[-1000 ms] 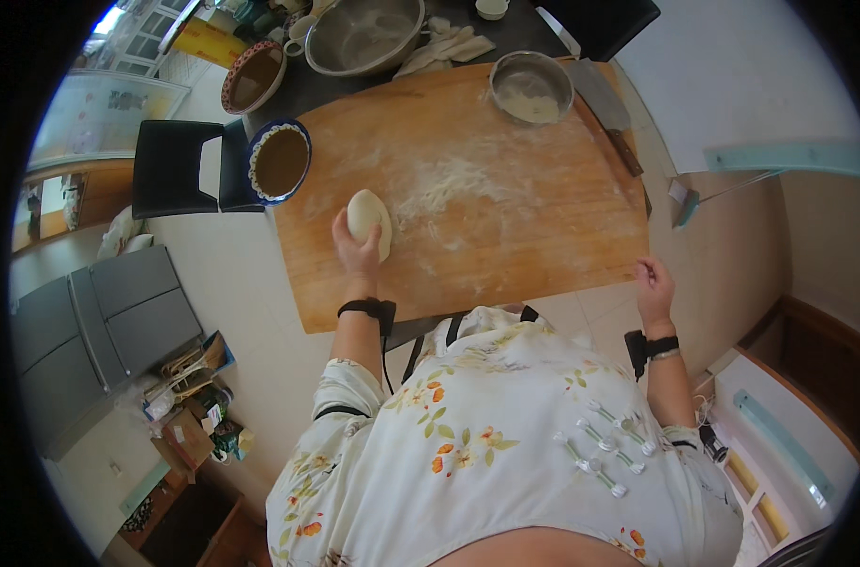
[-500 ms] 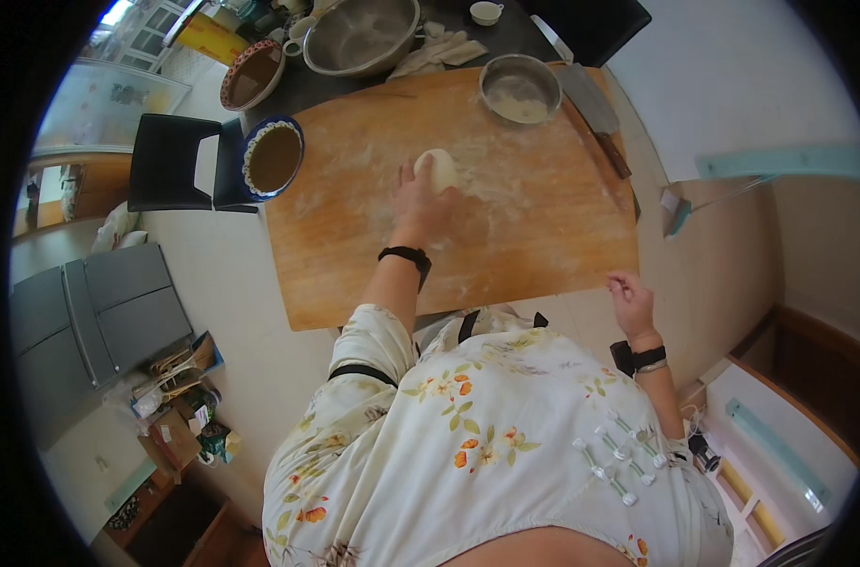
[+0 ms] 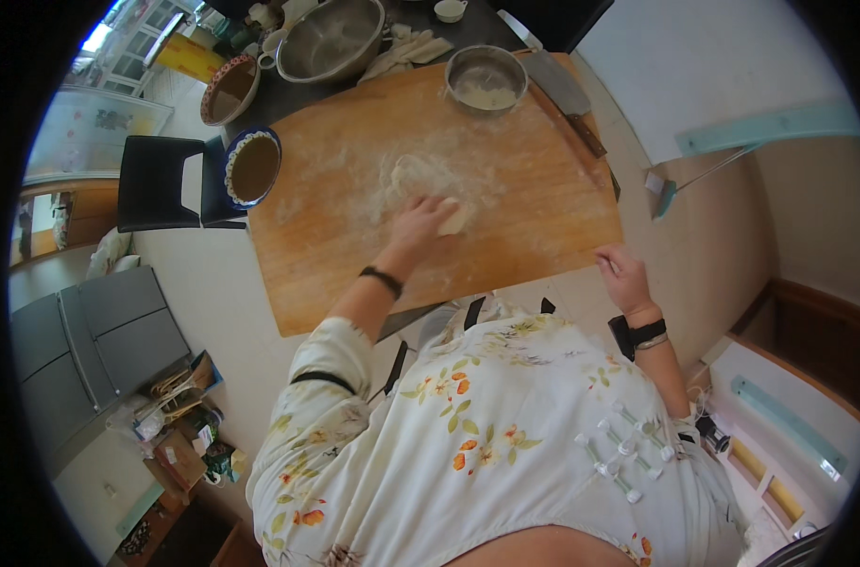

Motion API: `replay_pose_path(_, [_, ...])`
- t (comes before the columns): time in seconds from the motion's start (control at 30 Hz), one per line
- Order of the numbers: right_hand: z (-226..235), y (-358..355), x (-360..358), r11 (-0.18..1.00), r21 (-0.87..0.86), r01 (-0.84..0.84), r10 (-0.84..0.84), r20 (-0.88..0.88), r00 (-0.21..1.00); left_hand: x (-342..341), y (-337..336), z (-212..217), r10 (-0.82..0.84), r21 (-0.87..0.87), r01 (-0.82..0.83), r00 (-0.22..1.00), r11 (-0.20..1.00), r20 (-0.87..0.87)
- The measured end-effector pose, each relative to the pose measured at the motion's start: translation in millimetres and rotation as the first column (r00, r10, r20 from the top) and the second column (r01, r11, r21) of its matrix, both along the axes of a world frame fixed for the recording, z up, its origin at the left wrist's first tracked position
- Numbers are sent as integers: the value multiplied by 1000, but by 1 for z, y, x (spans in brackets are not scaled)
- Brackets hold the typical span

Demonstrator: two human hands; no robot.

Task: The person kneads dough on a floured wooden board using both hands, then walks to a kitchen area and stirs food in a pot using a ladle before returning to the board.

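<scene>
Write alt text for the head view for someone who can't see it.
The left hand rests on pale dough on a floured board; the right hand is by its near right corner. A metal bowl and cleaver lie at the far right, a blue-rimmed bowl by the left edge.

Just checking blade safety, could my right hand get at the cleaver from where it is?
Probably, with a forward stretch. Your right hand is beside the near right corner of the board, nothing visible blocks the way, and the cleaver lies at the far right, its handle angled toward you.
</scene>
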State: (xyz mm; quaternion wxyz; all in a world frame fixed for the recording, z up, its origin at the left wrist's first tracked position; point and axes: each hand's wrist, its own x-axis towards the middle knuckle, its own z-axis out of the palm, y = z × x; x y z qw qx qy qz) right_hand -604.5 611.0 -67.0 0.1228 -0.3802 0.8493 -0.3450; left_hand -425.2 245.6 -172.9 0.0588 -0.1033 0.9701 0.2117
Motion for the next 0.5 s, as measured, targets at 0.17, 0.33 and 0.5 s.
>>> replay_pose_path(0.17, [-4, 1, 6, 1000, -5, -22, 23, 45, 999, 64, -92, -64, 636, -116, -678, 726, 726, -260])
replay_pose_path(0.33, [-29, -18, 6, 996, 10, -90, 90, 47, 995, -12, -69, -13, 549, -106, -550, 835, 829, -34])
replay_pose_path(0.5, [-39, -105, 3, 956, 19, -292, 284, 177, 942, -15, -11, -12, 243, 95, -239, 969, 966, -36])
